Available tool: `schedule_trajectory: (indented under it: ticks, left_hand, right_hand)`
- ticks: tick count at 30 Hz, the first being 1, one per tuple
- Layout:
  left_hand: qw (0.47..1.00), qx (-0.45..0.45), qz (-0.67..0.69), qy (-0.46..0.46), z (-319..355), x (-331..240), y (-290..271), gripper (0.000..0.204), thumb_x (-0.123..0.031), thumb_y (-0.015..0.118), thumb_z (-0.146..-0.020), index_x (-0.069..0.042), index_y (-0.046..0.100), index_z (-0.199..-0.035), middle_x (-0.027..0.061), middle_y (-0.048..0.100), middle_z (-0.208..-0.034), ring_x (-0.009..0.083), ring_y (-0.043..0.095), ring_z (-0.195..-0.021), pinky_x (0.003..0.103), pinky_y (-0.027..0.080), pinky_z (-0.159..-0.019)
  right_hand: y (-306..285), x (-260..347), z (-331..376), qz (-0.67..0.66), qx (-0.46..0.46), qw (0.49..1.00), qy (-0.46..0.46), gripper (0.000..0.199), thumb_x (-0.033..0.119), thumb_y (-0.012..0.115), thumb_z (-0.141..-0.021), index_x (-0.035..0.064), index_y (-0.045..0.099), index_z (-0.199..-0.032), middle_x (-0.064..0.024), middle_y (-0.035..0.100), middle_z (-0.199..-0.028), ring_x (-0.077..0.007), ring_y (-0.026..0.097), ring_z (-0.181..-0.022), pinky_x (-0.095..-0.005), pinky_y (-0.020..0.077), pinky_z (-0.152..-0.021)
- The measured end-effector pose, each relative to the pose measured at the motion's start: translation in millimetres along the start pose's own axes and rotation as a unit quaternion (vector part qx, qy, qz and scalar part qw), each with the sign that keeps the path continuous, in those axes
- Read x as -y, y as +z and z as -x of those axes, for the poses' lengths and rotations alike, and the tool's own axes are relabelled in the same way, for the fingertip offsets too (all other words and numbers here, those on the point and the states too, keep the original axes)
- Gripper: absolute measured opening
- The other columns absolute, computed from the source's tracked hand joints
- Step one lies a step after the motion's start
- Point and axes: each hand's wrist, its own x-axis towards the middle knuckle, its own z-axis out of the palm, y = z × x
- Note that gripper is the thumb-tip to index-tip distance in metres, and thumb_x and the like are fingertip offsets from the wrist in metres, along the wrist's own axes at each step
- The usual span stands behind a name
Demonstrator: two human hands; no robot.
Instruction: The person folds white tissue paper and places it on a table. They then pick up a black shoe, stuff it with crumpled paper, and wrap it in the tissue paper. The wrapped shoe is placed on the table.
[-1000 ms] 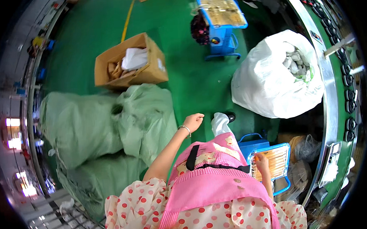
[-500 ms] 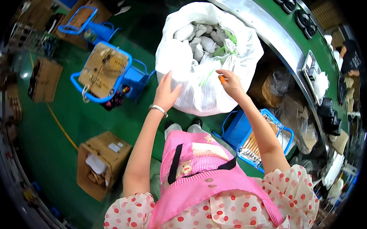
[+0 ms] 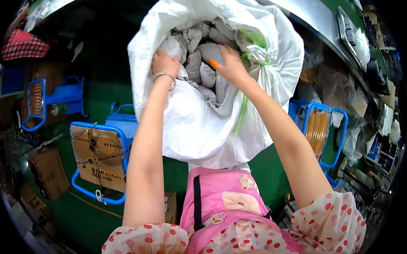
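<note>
Blue basket holding flattened cardboard at left, blue basket of tan strips at right, green floor, metal conveyor edge

Green floor, blue carts

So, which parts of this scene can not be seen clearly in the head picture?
- Left hand: fingertips hidden among the grey bundles; a grip is not visible.
- Right hand: the small orange thing at it is too little shown to identify.
- White sack: its depth is hidden by its own wall.
- Blue cart: its load is covered by cardboard.
</note>
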Motion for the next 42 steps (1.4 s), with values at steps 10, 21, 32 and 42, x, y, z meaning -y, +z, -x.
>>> schedule_trajectory:
  ticks: [10, 21, 32, 42]
  left_hand:
    - [0.956, 0.240, 0.154, -0.073, -42, 26, -8, 0.100, -0.057, 0.070, -0.062, 0.004, 0.035, -0.133, 0.0283, 0.040, -0.130, 0.0363, 0.043, -0.120, 0.037, 0.036, -0.101]
    - [0.723, 0.296, 0.564, -0.267, -4, -6, 11, 0.104, -0.043, 0.079, -0.065, -0.005, 0.019, -0.140, 0.0130, 0.042, -0.130, 0.0242, 0.044, -0.118, 0.034, 0.040, -0.097]
    - [0.738, 0.284, 0.581, -0.192, 33, -24, 18, 0.083, -0.035, 0.074, -0.072, 0.001, 0.032, -0.134, 0.0124, 0.047, -0.124, 0.0207, 0.049, -0.111, 0.031, 0.041, -0.094]
    - [0.816, 0.260, 0.515, -0.043, 110, -82, -98, 0.068, -0.025, 0.072, -0.073, 0.001, 0.039, -0.126, 0.0105, 0.050, -0.118, 0.0188, 0.048, -0.108, 0.031, 0.038, -0.094]
  right_hand:
    - [-2, -34, -33, -0.040, 0.180, 0.952, 0.246, 0.085, 0.056, 0.064, -0.069, 0.0038, 0.042, -0.132, -0.0205, 0.053, -0.123, -0.0328, 0.052, -0.113, -0.0359, 0.0404, -0.095]
    - [18, -56, -25, -0.191, 0.188, 0.937, 0.226, 0.075, 0.052, 0.064, -0.072, 0.0058, 0.046, -0.128, -0.0169, 0.054, -0.122, -0.0284, 0.053, -0.109, -0.0337, 0.0408, -0.092]
    - [3, -32, 6, -0.371, 0.133, 0.871, 0.292, 0.077, 0.032, 0.067, -0.075, 0.0102, 0.032, -0.140, -0.0110, 0.048, -0.130, -0.0213, 0.047, -0.116, -0.0292, 0.0362, -0.096]
    - [-79, 21, 94, -0.468, -0.028, 0.868, 0.163, 0.070, 0.009, 0.068, -0.077, 0.0047, 0.033, -0.138, -0.0123, 0.045, -0.133, -0.0198, 0.043, -0.121, -0.0298, 0.0325, -0.101]
